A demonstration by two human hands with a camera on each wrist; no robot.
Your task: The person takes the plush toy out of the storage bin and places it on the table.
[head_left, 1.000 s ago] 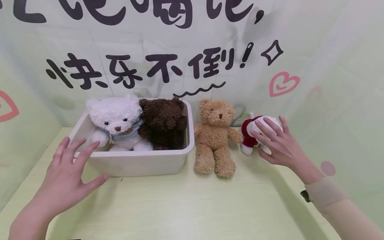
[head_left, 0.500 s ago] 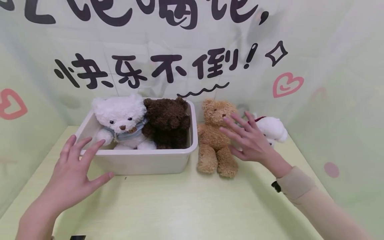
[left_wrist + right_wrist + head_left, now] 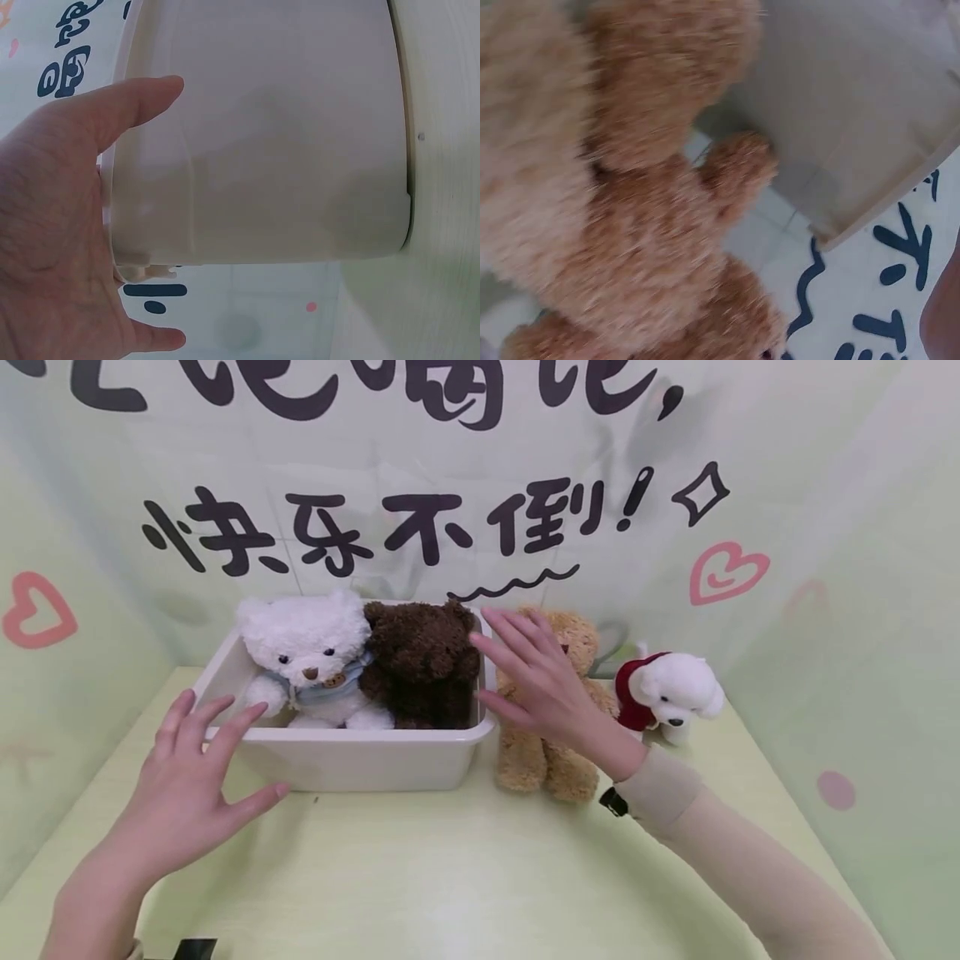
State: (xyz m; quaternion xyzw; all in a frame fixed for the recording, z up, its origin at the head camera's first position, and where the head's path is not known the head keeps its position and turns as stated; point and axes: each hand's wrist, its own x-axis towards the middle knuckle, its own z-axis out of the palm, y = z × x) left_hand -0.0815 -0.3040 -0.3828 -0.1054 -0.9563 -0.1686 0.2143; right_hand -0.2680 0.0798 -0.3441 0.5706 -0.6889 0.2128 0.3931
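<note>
On the bench a white bin stands upright near the rear edge, toward the rear left corner. Within it we find a white bear in a blue top at the left and a dark brown bear at the right, both with heads above the rim. The left hand is at the bin's front left corner, thumb before the front wall; its grip is spread wide and holds nothing we can make out, contact being uncertain. The right hand lies over the bin's right rim, its grip loosely spread around nothing visible; whether it touches the rim we cannot tell. Just beside the bin is a tan bear, partly covered by that hand in the head view; farther out, near the bench's right edge, we see a white toy dog in red.

We judge that a rightward push on the bin would press it against the tan bear, and that a low sweep of the right sleeve could topple bear or dog. Lifting one end alone might tip the bin's bears. For moving, we note bare surface forward of the bin, a narrow strip toward the left edge, and little room behind, where a printed wall sheet rises.
</note>
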